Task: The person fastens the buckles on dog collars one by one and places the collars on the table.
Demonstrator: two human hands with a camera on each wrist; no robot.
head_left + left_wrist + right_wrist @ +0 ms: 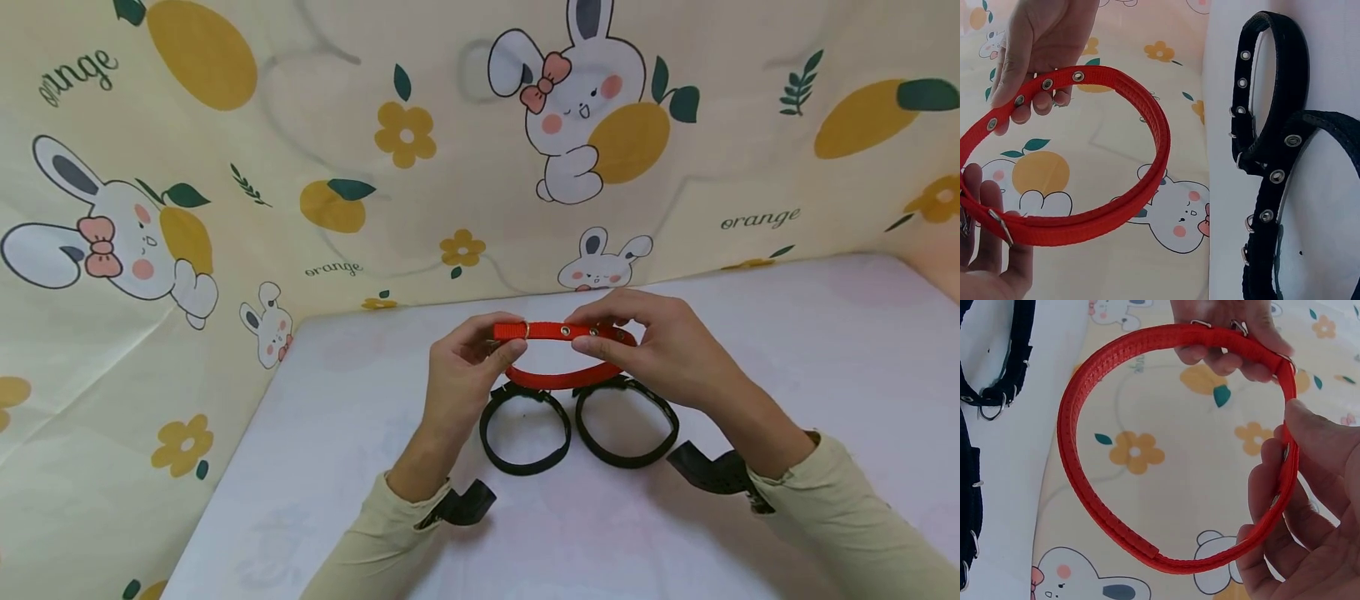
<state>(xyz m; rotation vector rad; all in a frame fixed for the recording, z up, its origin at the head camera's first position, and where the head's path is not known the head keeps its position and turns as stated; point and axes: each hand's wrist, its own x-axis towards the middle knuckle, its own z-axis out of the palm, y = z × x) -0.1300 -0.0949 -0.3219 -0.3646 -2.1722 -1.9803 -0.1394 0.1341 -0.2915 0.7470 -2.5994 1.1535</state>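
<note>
A red collar (pixel 567 381) with metal eyelets is held up in a closed loop above the table. The left hand (pixel 462 367) pinches it by the buckle end, where metal rings (pixel 1001 227) show in the left wrist view. My right hand (pixel 670 346) grips the eyelet strap between thumb and fingers, seen close in the right wrist view (pixel 1322 481). Nearer to me, two black collars (pixel 525 469) (pixel 628 461) lie side by side on the table, each looped. Their eyelets and rings face the left wrist camera.
The table has a white cover (pixel 337 433). Behind and to the left hangs a cream cloth (pixel 420 50) printed with rabbits, oranges and flowers. Black straps (pixel 471 503) stick out at both sleeve cuffs.
</note>
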